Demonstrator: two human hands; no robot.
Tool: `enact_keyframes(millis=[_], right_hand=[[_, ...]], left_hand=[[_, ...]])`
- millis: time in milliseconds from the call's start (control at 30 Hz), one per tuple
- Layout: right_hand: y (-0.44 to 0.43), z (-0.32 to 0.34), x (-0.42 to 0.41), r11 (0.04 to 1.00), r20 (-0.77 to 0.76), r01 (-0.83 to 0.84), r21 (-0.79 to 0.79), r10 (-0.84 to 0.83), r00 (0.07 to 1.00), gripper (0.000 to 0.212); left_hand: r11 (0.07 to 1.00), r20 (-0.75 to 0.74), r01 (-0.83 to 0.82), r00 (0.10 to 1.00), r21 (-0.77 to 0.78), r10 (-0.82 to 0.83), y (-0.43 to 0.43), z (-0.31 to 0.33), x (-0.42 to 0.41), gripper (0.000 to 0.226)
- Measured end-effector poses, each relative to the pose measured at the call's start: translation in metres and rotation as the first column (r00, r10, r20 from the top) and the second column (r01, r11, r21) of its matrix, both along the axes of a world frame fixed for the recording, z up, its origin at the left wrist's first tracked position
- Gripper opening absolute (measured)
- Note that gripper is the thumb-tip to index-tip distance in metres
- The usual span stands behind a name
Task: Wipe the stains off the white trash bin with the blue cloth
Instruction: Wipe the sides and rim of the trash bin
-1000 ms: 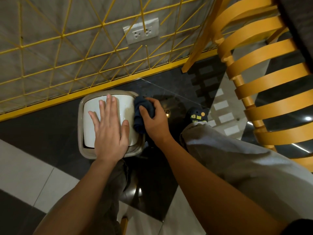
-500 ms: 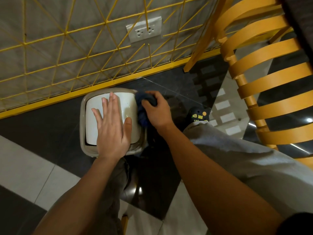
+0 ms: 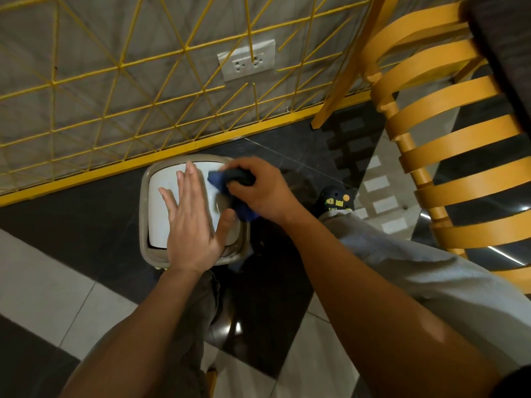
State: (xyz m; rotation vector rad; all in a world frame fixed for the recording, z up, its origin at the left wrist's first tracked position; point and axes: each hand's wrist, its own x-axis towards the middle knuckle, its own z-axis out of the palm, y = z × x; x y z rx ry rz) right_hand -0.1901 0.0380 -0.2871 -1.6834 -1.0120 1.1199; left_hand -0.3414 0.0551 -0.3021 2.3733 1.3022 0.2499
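Note:
The white trash bin point(image 3: 161, 214) stands on the dark floor by the wall, seen from above, with a grey rim around its white lid. My left hand point(image 3: 191, 222) lies flat on the lid, fingers spread. My right hand point(image 3: 258, 191) grips the bunched blue cloth point(image 3: 222, 179) and presses it on the lid's far right corner. Part of the cloth hangs down under my right palm at the bin's right side.
A yellow wire grid point(image 3: 115, 90) and yellow skirting run along the wall behind the bin, with a power socket point(image 3: 247, 63). A yellow slatted chair point(image 3: 448, 139) stands at right. My dark shoe point(image 3: 334, 201) and grey trouser leg point(image 3: 416, 268) are right of the bin.
My right hand has carried the cloth from the bin's right side up onto the lid's far right corner. My left hand stays flat on the lid.

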Motion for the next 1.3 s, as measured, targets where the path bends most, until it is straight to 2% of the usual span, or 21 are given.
enact_keyframes(millis=[100, 267, 300, 367, 467, 533, 633, 733, 800, 1000, 1133, 1200, 1300], right_hand=[[0.016, -0.001, 0.004, 1.000, 0.083, 0.023, 0.004, -0.023, 0.996, 0.027], [-0.013, -0.015, 0.023, 0.984, -0.089, -0.062, -0.164, 0.048, 0.995, 0.026], [-0.025, -0.021, 0.026, 0.980, -0.134, -0.022, -0.199, -0.005, 0.991, 0.025], [-0.047, -0.035, 0.031, 0.944, -0.179, 0.159, -0.290, -0.217, 0.960, 0.023], [-0.065, -0.052, 0.037, 0.783, -0.104, 0.391, -0.483, -0.495, 0.863, 0.022], [-0.065, -0.054, 0.041, 0.734, -0.123, 0.416, -0.537, -0.556, 0.822, 0.024], [-0.062, -0.049, 0.040, 0.749, -0.225, 0.420, -0.513, -0.589, 0.776, 0.019], [-0.063, -0.046, 0.035, 0.776, -0.258, 0.394, -0.493, -0.563, 0.785, 0.020], [-0.064, -0.046, 0.032, 0.792, -0.293, 0.359, -0.494, -0.540, 0.789, 0.026], [-0.066, -0.047, 0.017, 0.808, -0.406, 0.222, -0.545, -0.486, 0.774, 0.031], [-0.068, -0.050, 0.011, 0.811, -0.395, 0.215, -0.545, -0.474, 0.787, 0.019], [-0.069, -0.052, 0.013, 0.806, -0.369, 0.229, -0.546, -0.476, 0.798, 0.020], [-0.070, -0.051, 0.019, 0.818, -0.350, 0.226, -0.529, -0.452, 0.821, 0.028]], left_hand=[[1.000, 0.000, -0.004, 1.000, -0.007, 0.004, 0.000, 0.000, 0.000, 0.082], [1.000, -0.095, 0.023, 0.995, 0.003, -0.023, 0.002, 0.004, 0.000, 0.079], [1.000, -0.125, 0.020, 0.992, 0.012, -0.018, 0.002, 0.005, 0.000, 0.079], [0.999, -0.159, -0.007, 0.987, 0.045, 0.014, 0.005, 0.008, 0.003, 0.078], [0.990, -0.149, -0.104, 0.982, 0.095, 0.118, 0.011, 0.014, 0.016, 0.075], [0.974, -0.157, -0.206, 0.963, 0.091, 0.218, 0.017, 0.016, 0.026, 0.074], [0.951, -0.217, -0.305, 0.925, 0.058, 0.310, 0.030, 0.015, 0.040, 0.071], [0.974, -0.357, -0.225, 0.907, 0.038, 0.224, 0.034, 0.010, 0.042, 0.065], [0.987, -0.397, -0.154, 0.904, 0.038, 0.156, 0.033, 0.007, 0.039, 0.065], [1.000, -0.320, 0.003, 0.947, 0.001, -0.002, 0.034, 0.011, 0.024, 0.060], [0.990, -0.278, 0.136, 0.951, -0.033, -0.139, 0.033, 0.014, 0.014, 0.057], [0.964, -0.269, 0.258, 0.926, -0.060, -0.265, 0.029, 0.015, 0.010, 0.057], [0.872, -0.283, 0.479, 0.826, -0.103, -0.487, 0.022, 0.015, 0.005, 0.059]])
